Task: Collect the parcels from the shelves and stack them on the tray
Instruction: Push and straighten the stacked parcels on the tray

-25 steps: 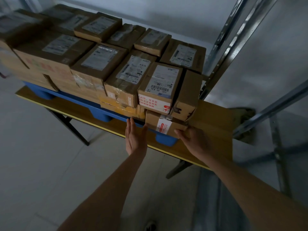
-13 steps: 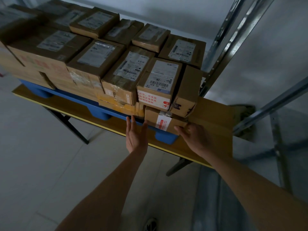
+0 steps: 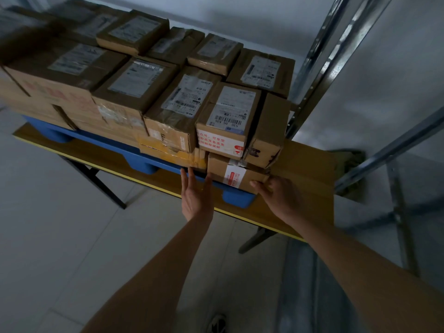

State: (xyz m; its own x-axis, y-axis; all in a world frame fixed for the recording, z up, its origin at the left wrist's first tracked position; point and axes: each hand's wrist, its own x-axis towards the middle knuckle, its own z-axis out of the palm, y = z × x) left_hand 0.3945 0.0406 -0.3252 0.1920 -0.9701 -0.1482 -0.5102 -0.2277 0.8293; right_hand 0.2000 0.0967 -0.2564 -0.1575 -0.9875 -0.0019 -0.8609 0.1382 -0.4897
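Where the stack ends on the right, a low brown parcel [image 3: 236,175] with a red-and-white label is seen at the bottom, on the corner of the blue tray [image 3: 237,199]. The right hand [image 3: 280,197] is laid against its right end, fingers curled loosely on the cardboard. The left hand [image 3: 195,194] is held flat and open, fingers straight, at the tray's front edge just left of that parcel. The tray is carried on a wooden table [image 3: 305,169] and loaded with taped cardboard parcels [image 3: 182,104], most bearing white shipping labels, stacked two layers deep. Far-left parcels are blurred; labels there are unreadable. Metal shelf uprights [image 3: 319,66] are cut off at right.
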